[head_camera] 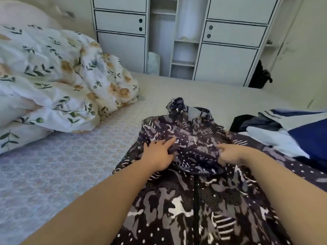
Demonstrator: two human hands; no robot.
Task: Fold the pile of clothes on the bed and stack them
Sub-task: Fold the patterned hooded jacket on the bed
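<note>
Dark patterned jacket (194,191) spread on bed (62,174), zip up, collar end bunched. Fabric near collar pinched by left hand (159,154); right hand (230,154) curled on fabric, grip unclear. Folding judged barely begun. Unfolded clothes (292,131) heaped at right; no stack seen.

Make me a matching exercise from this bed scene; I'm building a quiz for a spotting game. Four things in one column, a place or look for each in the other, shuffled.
Things:
1. patterned jacket
2. floral duvet
3. blue and white clothes
4. wardrobe

Descriptions:
A. bunched at the left of the bed
B. beyond the bed, with an open middle section
C. under both hands
D. heaped at the right edge

Pairs: 1-C, 2-A, 3-D, 4-B
</note>
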